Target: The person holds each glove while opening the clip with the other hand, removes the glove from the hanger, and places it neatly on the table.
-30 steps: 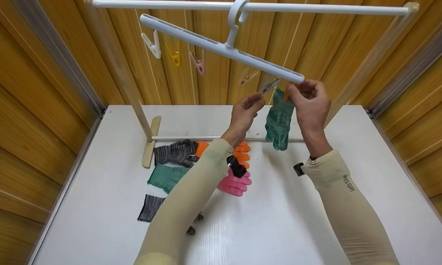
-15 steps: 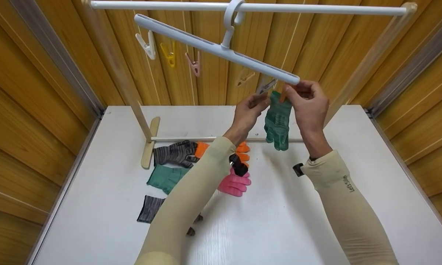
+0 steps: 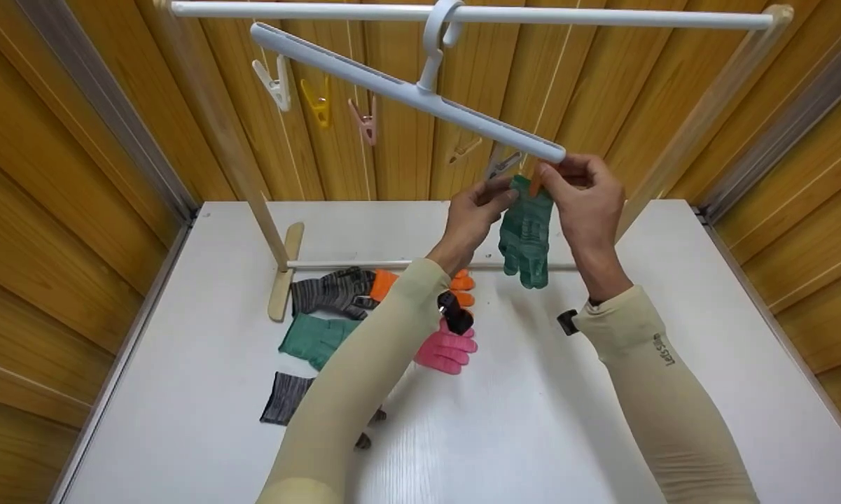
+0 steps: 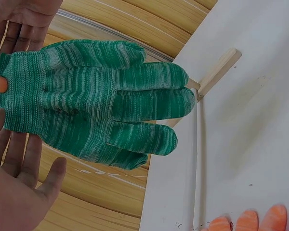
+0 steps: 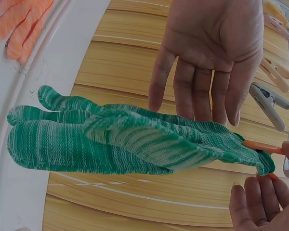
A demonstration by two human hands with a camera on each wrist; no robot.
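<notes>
A green glove hangs fingers-down beneath the low right end of a pale hanger. An orange clothespin sits at its cuff. My right hand pinches that clothespin between thumb and fingers. On the other side, my left hand holds the cuff's edge, thumb in front and fingers behind; the left wrist view shows the ribbed cuff between them. A grey clothespin dangles close by my left thumb in the right wrist view.
White, yellow and pink clothespins hang along the hanger's raised left half. The rack's white rail carries the hanger. Striped grey, orange, green and pink gloves lie on the white table, partly behind my left arm.
My left hand has moved right, from beside the grey clothespin to the glove's cuff. The hanger and glove have shifted slightly left, with my right hand still at the orange clothespin.
</notes>
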